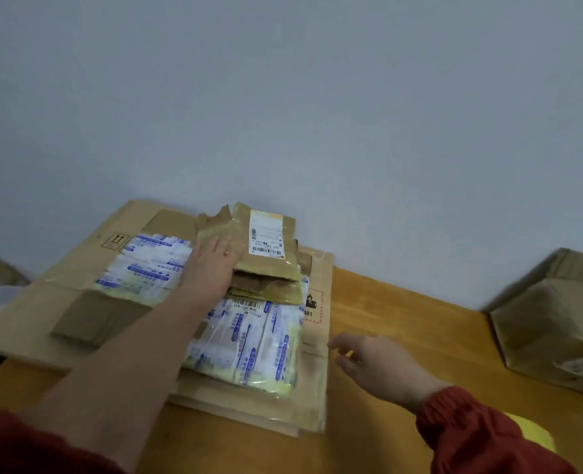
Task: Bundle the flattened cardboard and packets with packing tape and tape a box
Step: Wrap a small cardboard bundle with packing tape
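A: Where is the pile kept?

B: The flattened cardboard [44,313] is laid on the wooden counter [403,319], by the wall. Shiny plastic packets [249,350] are spread on it. Crinkly brown paper packets [283,268] are stacked on top.

A: What is being done by the hands?

B: The brown paper packets are pressed down by the left hand [213,260], with flat fingers. Nothing is held by the right hand [375,364]. It is open, just beside the pile.

A: How will the pile feel?

B: It is likely light. The cardboard is stiff and flat, but the plastic is smooth, so sliding can be expected. The pile is best held at 2 opposite edges, with the top pressed.

A: And the box?

B: A dented, open cardboard box [550,323] is seen on the right, well apart from the pile. Tape cannot be picked out.
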